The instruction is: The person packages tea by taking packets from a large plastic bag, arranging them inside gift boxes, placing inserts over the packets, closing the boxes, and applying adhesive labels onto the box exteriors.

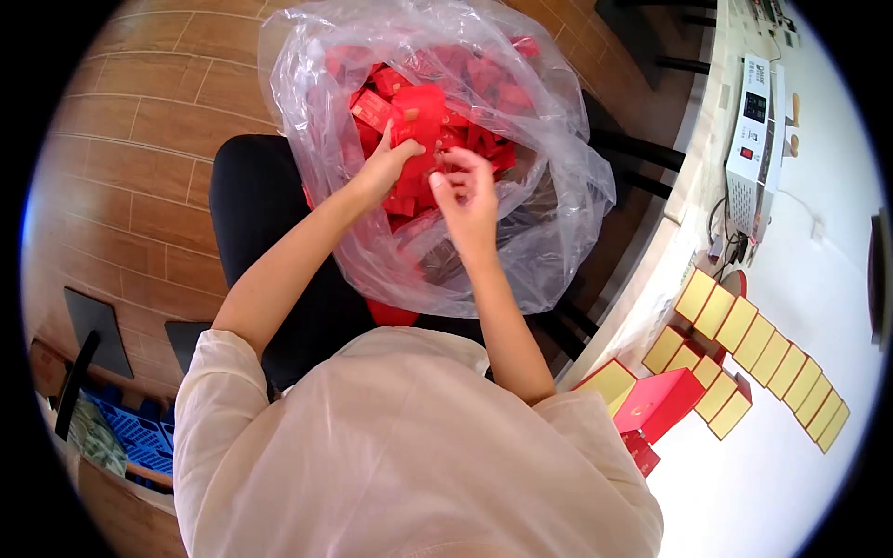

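Both hands are over a large clear plastic bag (pixel 549 228) filled with red packets (pixel 395 200). My left hand (pixel 386 167) grips a bright red packet (pixel 419 112), thumb on its face. To its right, my right hand (pixel 468 195) hovers by the packet's lower edge, its fingers bent and the thumb apart from them. Nothing shows clearly between those fingers, which are slightly blurred. Behind the hands, several red packets with gold print lie loose in the bag.
On the white table (pixel 744 502) at the right stand rows of yellow-topped boxes (pixel 763 349), an open red box (pixel 660 405) and a white machine (pixel 752 139) with cables. A blue crate (pixel 135 432) sits at lower left on the wood-look floor (pixel 167 177). Dark chair legs (pixel 642 158) stand beside the bag.
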Action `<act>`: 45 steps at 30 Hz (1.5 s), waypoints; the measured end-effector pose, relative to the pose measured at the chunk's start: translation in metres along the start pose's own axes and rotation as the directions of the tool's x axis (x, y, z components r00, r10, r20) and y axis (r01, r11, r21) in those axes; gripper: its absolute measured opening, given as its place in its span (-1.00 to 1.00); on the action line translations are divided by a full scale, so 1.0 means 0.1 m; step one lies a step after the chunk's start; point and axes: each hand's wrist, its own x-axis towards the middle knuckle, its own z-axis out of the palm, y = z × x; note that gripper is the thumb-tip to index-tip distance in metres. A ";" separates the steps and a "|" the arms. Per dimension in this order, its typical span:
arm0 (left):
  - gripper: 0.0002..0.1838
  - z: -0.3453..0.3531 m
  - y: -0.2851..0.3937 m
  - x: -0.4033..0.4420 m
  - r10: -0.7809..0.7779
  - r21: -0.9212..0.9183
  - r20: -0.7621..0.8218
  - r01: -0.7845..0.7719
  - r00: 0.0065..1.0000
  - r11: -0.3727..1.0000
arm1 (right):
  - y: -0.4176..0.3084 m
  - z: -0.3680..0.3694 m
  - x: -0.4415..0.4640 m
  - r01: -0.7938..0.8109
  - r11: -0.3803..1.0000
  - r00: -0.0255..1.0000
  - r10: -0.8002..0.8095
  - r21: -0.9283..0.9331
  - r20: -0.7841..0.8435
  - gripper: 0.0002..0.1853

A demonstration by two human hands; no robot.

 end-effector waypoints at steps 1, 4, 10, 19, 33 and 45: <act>-0.39 -0.02 -0.04 0.00 0.004 -0.003 0.003 -0.004 1.000 1.000 | -0.03 -0.05 0.03 -0.040 0.999 0.997 0.042 0.026 -0.065 -0.46; -0.31 -0.02 -0.11 -0.05 0.414 0.591 0.196 -0.444 0.889 0.674 | -0.07 -0.11 0.14 -0.056 0.998 0.993 0.053 -0.031 -0.103 -0.17; -0.23 0.08 -0.13 -0.10 0.325 0.734 0.302 -0.436 0.896 0.520 | 0.10 -0.21 0.35 0.025 0.940 0.997 -0.048 -0.339 -0.060 -0.51; -0.26 0.10 0.05 0.05 0.035 0.172 0.082 -0.048 0.996 0.984 | 0.21 -0.40 0.36 -0.105 0.874 0.906 0.281 0.475 -0.317 -0.62; -0.12 -0.07 -0.19 0.19 0.295 0.452 0.012 -0.268 0.956 0.851 | 0.36 0.08 0.15 -0.042 0.947 0.997 0.017 -0.317 -0.080 -0.68; -0.14 -0.23 -0.47 0.18 0.015 0.725 0.000 -0.010 1.000 0.688 | 0.65 0.06 0.63 0.116 0.889 0.980 -0.029 -0.443 0.198 -0.80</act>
